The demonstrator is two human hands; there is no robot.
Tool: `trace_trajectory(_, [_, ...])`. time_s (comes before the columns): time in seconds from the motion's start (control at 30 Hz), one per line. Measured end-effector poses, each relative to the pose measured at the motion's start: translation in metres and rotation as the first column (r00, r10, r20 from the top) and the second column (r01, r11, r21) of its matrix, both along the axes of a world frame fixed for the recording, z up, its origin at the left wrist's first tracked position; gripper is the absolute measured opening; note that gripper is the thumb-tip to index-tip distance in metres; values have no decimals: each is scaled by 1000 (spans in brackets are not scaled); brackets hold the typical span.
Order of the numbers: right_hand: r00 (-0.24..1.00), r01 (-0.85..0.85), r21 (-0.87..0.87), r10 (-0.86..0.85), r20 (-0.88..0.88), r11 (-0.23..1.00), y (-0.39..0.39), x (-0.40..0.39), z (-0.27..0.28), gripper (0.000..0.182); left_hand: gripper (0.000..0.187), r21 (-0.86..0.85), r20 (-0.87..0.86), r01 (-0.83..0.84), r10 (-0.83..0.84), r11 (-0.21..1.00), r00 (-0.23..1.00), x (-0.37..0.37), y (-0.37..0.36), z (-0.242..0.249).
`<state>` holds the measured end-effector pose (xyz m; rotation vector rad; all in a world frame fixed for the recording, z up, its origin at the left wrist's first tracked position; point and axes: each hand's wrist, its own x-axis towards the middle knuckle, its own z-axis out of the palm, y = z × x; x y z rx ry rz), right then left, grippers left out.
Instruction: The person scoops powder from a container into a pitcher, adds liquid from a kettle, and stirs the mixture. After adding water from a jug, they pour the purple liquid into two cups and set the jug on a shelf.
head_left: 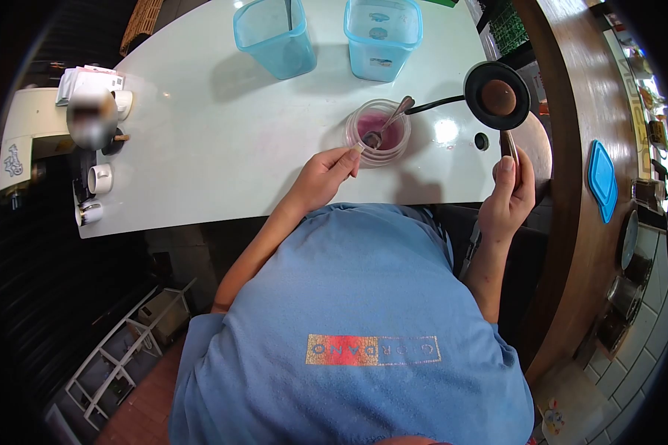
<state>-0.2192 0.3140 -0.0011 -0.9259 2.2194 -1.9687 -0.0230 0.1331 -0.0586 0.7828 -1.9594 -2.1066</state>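
A clear round jar (378,157) with pink contents stands near the table's front edge. A metal spoon (397,115) leans in it, its bowl down in the pink and its handle over the far rim. My left hand (328,174) is closed, thumb and fingers pinching at the jar's near left rim. My right hand (507,196) is raised at the right, closed around a slim shiny handle (508,144). The handle's upper end is hidden behind a black round disc (475,111) with a brown centre. From the disc a thin black stem runs left toward the spoon.
Two light blue plastic tubs, the left one (274,55) with a utensil inside and the right one (382,52), stand at the back of the white table (200,148). White cups (100,179) line its left edge. A wooden ledge (571,148) at the right bears a blue lid (603,182).
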Motion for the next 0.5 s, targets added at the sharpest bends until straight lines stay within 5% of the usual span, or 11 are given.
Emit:
trace_trajectory(0.2, [995,23,-23,-21,98,999,-3,-1,1,31,42,-7,-6,-6,6,1000,1000,0,0,-2])
trace_trajectory(0.5, [830,26,-224,104,548,974,-8,-17,-11,33,46,-38,-13,-30,30,999,999,0,2,0])
